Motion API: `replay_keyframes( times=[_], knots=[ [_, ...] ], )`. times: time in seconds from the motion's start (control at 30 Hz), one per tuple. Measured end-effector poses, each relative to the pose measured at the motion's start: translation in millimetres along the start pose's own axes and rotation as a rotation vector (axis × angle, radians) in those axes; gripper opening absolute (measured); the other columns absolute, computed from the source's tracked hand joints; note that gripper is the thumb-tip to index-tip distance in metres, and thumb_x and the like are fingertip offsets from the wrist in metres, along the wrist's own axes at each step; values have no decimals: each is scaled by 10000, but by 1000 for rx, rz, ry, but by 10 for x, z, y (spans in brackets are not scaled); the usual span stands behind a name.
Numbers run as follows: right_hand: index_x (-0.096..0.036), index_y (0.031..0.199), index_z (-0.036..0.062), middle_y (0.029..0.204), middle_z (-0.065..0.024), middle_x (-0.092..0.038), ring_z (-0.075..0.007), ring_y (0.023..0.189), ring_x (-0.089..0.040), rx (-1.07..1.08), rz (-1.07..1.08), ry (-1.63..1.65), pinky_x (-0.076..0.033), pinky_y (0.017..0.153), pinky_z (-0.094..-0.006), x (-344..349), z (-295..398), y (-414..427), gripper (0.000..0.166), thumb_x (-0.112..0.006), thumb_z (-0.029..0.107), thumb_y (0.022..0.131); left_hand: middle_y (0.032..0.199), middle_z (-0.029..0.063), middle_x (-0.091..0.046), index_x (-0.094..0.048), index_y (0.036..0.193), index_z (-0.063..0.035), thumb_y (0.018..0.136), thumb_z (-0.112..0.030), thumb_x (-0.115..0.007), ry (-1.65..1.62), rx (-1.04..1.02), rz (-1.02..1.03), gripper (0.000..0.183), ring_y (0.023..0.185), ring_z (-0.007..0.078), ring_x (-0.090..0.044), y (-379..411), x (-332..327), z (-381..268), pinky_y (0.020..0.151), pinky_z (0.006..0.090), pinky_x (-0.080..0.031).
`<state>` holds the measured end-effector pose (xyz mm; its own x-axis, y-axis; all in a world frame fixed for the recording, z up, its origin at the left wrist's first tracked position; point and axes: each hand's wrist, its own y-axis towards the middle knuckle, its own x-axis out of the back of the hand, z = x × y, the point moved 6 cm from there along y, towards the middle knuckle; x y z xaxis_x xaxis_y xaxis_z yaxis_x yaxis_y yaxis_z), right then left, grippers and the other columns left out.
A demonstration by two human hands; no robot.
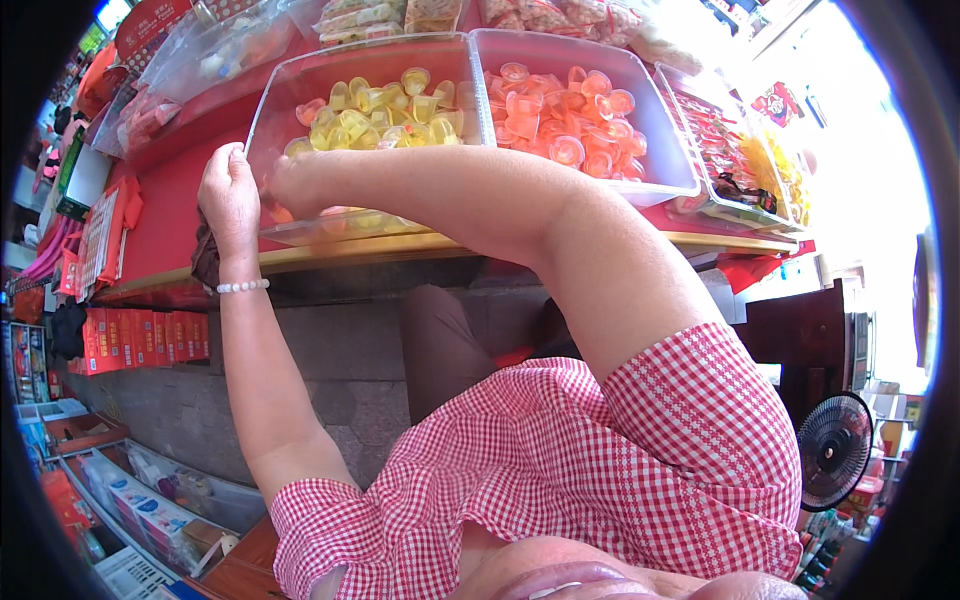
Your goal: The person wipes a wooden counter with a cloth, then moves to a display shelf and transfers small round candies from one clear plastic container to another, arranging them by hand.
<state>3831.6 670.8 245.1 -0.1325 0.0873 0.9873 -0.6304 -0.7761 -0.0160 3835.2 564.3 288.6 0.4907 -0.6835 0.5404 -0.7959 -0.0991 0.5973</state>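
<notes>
My left hand (231,196), a beaded bracelet at its wrist, is raised over the red counter beside the left rim of a clear plastic bin. Its fingers are bent, and a dark brown cloth (205,255) hangs by its palm and wrist. Close to its right, my right hand (289,184) is blurred at the bin's left side, its fingers mostly hidden. Yellow plastic cups (360,120), with a few orange ones among them, fill part of this bin. The adjoining bin on the right holds a pile of orange-pink cups (570,124).
Another clear bin (694,146) with red and yellow packets stands at the right. Bagged goods (360,19) lie behind the bins. Red boxes (142,337) sit below the counter's wooden edge (165,289) at left. A black fan (834,451) is at the lower right.
</notes>
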Motion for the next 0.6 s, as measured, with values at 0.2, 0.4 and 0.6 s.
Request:
replay_keyframes(
  times=[0.2,0.4,0.6],
  knots=[
    [-693,1169,189,1090,-68,-745,-263,999,-717,-199,-369,390,-576,885,-395,718,-513,-541,432,-775,259,750,988,215,-707,-689,1040,8,976,-152,-530,-2,-64,-30,235,949,370,-688,-34,66,-26,856,429,-533],
    [-627,1326,129,1100,-108,-719,-210,970,-685,-387,-170,86,-551,853,-353,1350,-1745,-2173,431,-711,227,915,961,223,-702,-695,1012,-10,957,-145,-545,-15,-178,-85,210,939,403,-676,-42,24,-41,824,454,-536],
    [-582,1397,167,1288,-154,-647,-321,1152,-637,-465,-98,-302,-501,994,-445,1074,-1807,-2749,563,-727,196,854,960,210,-707,-690,989,-20,935,-120,-564,29,-157,-70,170,919,406,-677,-81,86,-130,809,465,-546]
  ],
)
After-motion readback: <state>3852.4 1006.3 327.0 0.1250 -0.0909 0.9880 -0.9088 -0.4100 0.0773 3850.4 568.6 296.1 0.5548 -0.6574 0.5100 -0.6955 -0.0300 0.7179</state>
